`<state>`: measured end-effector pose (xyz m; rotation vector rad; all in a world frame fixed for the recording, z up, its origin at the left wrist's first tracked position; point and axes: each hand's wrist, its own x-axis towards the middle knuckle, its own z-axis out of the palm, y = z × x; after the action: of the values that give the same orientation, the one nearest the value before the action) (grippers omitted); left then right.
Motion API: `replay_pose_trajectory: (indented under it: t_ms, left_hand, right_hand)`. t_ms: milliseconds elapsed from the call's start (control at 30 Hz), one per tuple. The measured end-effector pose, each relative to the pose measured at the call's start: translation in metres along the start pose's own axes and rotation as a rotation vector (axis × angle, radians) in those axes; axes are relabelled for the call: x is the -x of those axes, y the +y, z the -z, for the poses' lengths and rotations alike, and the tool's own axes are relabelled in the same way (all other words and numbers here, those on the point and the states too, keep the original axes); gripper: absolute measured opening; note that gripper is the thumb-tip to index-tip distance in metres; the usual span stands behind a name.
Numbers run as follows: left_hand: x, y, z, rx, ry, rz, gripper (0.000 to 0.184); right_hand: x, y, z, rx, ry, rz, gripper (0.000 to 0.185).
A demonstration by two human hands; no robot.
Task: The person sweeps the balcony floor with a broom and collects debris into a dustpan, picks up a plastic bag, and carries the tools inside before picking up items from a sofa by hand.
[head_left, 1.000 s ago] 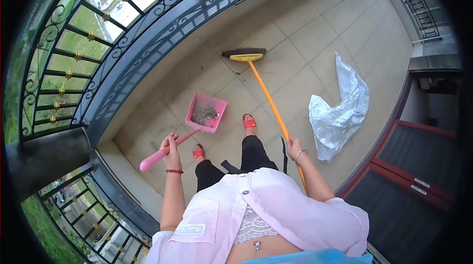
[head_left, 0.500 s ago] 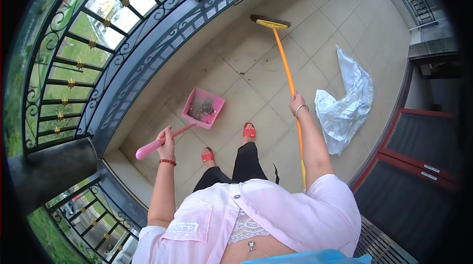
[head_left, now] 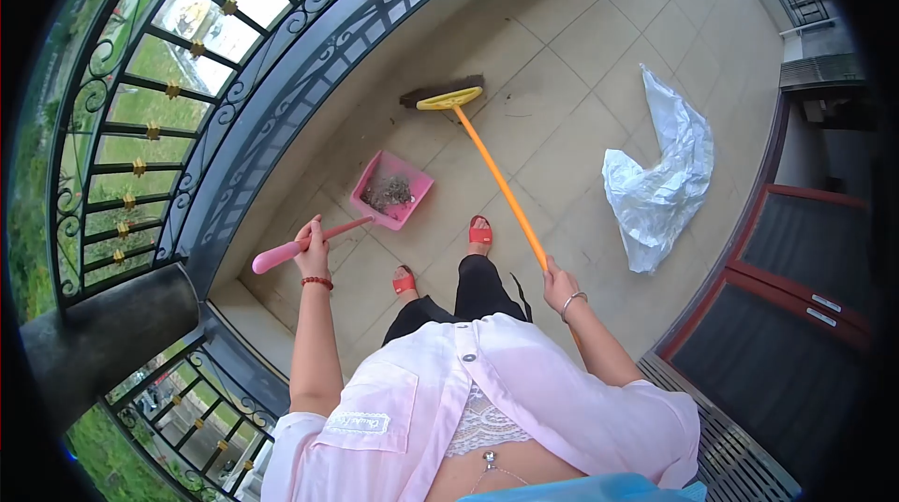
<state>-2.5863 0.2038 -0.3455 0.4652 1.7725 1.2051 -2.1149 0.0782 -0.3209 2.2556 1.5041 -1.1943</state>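
My left hand is closed round the handle of a pink dustpan, whose tray holds grey debris and rests on the tiled floor ahead of my feet. Closed on the orange pole of a broom is my right hand, with a bracelet at the wrist. The broom's yellow head with dark bristles lies on the tiles, beyond the dustpan and slightly right of it. Small dark bits lie on the floor near the broom head.
A crumpled silvery-white sheet lies on the floor at the right. A low wall with a black metal railing curves along the left. Dark red-framed doors are at the lower right.
The broom head first swung away to the far right, then came back left and nearer the dustpan. My right hand has moved back with the pole. The dustpan has barely moved.
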Motion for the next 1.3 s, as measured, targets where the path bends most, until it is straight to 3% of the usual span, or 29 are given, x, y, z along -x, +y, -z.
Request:
replay_pose_trajectory:
  t_ms: [100, 200, 267, 333, 433, 500, 567, 700, 833, 933, 967, 1000, 1033, 1100, 1200, 1300]
  left_hand:
    - [-0.006, -0.002, -0.008, -0.055, -0.033, 0.016, 0.023]
    - [-0.010, -0.002, -0.021, -0.063, -0.063, 0.018, 0.024]
    - [-0.009, 0.001, -0.030, -0.055, -0.067, 0.007, 0.025]
    - [-0.007, 0.009, -0.035, -0.076, -0.030, -0.005, 0.026]
    - [-0.006, 0.019, -0.020, -0.085, -0.008, 0.009, 0.026]
    - [-0.008, 0.023, -0.001, -0.073, 0.001, 0.010, 0.025]
    - [-0.015, 0.025, 0.020, -0.059, -0.019, 0.010, 0.025]
    - [-0.051, 0.015, 0.057, -0.081, -0.106, -0.011, 0.024]
    - [-0.091, -0.006, 0.105, -0.132, -0.200, -0.050, 0.023]
    - [-0.116, -0.015, 0.147, -0.150, -0.217, -0.126, 0.025]
    - [-0.120, -0.015, 0.156, -0.200, -0.218, -0.153, 0.025]
    - [-0.125, -0.014, 0.163, -0.250, -0.218, -0.181, 0.026]
    - [-0.129, -0.012, 0.170, -0.242, -0.223, -0.149, 0.026]
    - [-0.136, -0.010, 0.180, -0.230, -0.222, -0.152, 0.025]
    - [-0.131, -0.004, 0.196, -0.245, -0.190, -0.152, 0.025]
    - [-0.112, 0.007, 0.218, -0.276, -0.143, -0.151, 0.025]
  right_hand:
    - [-0.051, 0.017, 0.008, -0.075, 0.173, 0.063, 0.045]
    - [-0.187, 0.023, 0.034, -0.102, 0.333, 0.068, 0.042]
    - [-0.279, 0.020, 0.060, 0.022, 0.436, 0.097, 0.028]
    - [-0.329, 0.010, 0.085, -0.022, 0.400, 0.000, 0.024]
    - [-0.310, 0.012, 0.089, -0.120, 0.309, -0.175, 0.024]
    - [-0.284, 0.045, 0.047, -0.159, 0.283, -0.214, 0.025]
    - [-0.184, 0.012, 0.031, -0.407, 0.157, -0.317, 0.033]
    - [-0.066, -0.019, -0.090, -0.560, 0.133, -0.320, 0.050]
    - [0.041, -0.119, -0.197, -0.528, 0.104, -0.321, 0.049]
    - [0.100, -0.150, -0.241, -0.514, 0.080, -0.265, 0.048]
    - [0.109, -0.140, -0.258, -0.381, 0.198, -0.131, 0.047]
    - [0.111, -0.139, -0.269, -0.247, 0.314, 0.002, 0.047]
    - [0.118, -0.170, -0.243, -0.320, 0.204, -0.167, 0.043]
    - [0.086, -0.194, -0.221, -0.309, 0.205, -0.160, 0.045]
    - [-0.030, -0.192, -0.224, -0.163, 0.322, -0.036, 0.045]
    - [-0.088, -0.220, -0.219, -0.196, 0.240, -0.074, 0.044]
